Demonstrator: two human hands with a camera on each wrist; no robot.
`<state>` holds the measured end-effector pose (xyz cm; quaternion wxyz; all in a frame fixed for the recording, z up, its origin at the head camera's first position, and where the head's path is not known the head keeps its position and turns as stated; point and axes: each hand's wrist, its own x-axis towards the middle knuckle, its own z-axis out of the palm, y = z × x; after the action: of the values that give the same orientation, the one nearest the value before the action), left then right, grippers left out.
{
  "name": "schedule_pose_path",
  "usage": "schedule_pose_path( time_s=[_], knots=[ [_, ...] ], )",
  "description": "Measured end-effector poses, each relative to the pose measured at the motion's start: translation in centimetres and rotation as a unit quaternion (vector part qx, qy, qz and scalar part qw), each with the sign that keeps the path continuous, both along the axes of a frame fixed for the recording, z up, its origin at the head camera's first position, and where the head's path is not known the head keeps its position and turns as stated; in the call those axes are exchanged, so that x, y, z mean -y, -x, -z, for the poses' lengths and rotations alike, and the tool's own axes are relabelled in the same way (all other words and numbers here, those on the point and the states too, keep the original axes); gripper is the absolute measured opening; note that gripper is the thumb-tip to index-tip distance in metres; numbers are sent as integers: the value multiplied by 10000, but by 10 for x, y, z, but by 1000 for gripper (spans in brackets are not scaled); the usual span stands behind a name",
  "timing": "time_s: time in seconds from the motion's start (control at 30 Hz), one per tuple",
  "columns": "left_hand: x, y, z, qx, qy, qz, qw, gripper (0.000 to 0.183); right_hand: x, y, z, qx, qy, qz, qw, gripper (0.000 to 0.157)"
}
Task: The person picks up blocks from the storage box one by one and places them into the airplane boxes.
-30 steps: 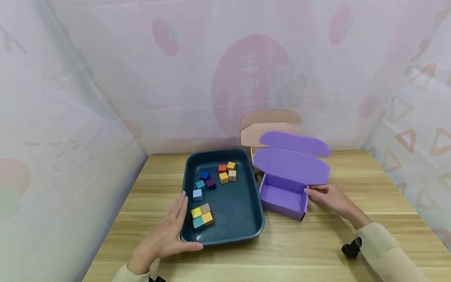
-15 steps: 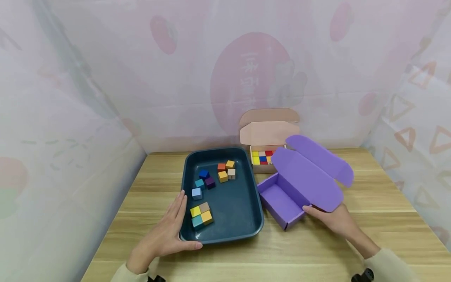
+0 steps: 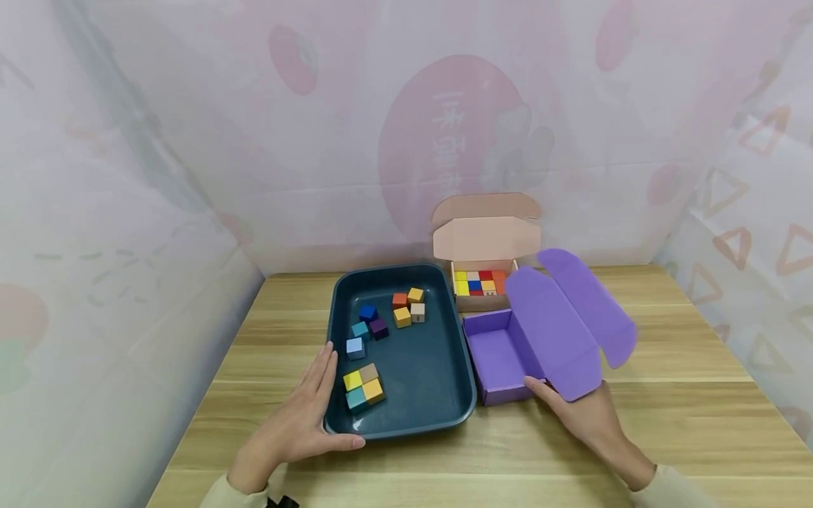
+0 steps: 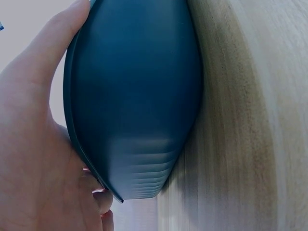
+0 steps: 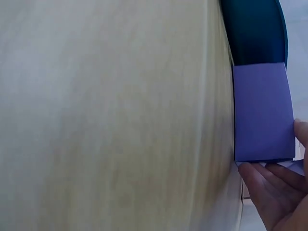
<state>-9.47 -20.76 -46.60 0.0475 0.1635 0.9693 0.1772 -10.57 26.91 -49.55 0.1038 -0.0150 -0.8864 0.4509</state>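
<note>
My left hand (image 3: 293, 422) lies along the near left corner of a dark teal tray (image 3: 420, 384), its extended fingers on the left rim and its thumb at the front rim. Several small coloured cubes (image 3: 365, 388) sit in the tray in three loose groups. Just right of the tray stands a purple cardboard box (image 3: 497, 358) with its lid raised and leaning right. My right hand (image 3: 586, 422) grips the box's near right corner, thumb at the top edge. The raised lid hides its fingers in the head view; in the right wrist view fingertips (image 5: 250, 175) touch the side wall.
Behind the purple box is a brown cardboard box (image 3: 480, 303), lid up, filled with several coloured cubes (image 3: 475, 286). A printed cloth (image 3: 330, 141) surrounds the wooden table (image 3: 432, 473) at the back and sides.
My right hand has swung the purple box round, so its lid moved from the back to the right side. The brown box's cubes came into view. My left hand and the tray stayed put.
</note>
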Motion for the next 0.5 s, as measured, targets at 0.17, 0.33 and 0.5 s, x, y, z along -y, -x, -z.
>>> schedule_pose_path(
  time_s=[0.17,0.33,0.5],
  knots=[
    [0,-1,0,22,-40,-16,10000,146,15,0,4,-415,97,323,9986,81],
    [0,-1,-1,10,-59,-36,10000,146,22,0,4,-491,-116,493,9975,72],
    [0,-1,-1,35,-50,3,10000,145,19,-4,-3,-72,-214,304,9993,79]
  ],
)
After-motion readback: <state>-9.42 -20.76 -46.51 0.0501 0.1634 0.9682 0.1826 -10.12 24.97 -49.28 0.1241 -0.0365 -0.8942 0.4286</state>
